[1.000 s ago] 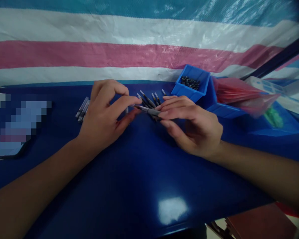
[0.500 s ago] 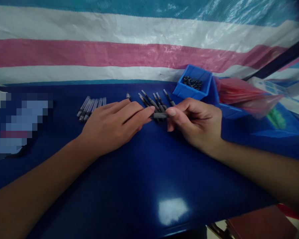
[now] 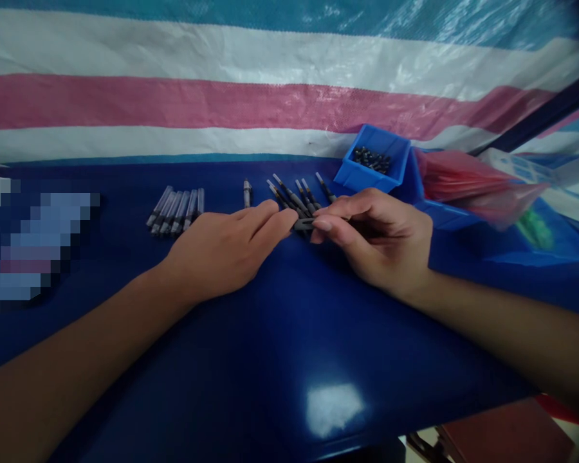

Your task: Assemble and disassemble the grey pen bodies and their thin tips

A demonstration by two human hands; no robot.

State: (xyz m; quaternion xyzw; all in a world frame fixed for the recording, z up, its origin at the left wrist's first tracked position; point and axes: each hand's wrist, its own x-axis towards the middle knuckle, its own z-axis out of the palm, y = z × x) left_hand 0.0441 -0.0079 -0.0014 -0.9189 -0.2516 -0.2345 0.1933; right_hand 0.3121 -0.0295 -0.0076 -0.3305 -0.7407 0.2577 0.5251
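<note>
Over the middle of the table, my left hand [image 3: 226, 251] is closed, its fingertips pinching one end of a dark grey pen [image 3: 303, 224]. My right hand [image 3: 381, 235] grips the other end of that pen between thumb and forefinger. Most of the pen is hidden by my fingers. Just behind both hands lie several dark pen parts [image 3: 289, 198] with pale thin ends pointing away from me. A single pen piece with a clear end [image 3: 247, 193] lies beyond my left hand. To its left rests a row of pens with clear caps [image 3: 177, 209].
A blue bin [image 3: 374, 183] at the back right holds many small black parts [image 3: 370, 159]. Beside it are a red plastic bag [image 3: 463, 180] and a blue tray with something green [image 3: 535, 228]. Striped sheeting [image 3: 222, 106] hangs behind the blue table [image 3: 251, 360]. A blurred-out object [image 3: 43, 238] lies at left.
My right hand's fingertips have moved slightly left along the pen, closer to my left hand. My left fingers have drawn in, uncovering more of the single pen piece behind them.
</note>
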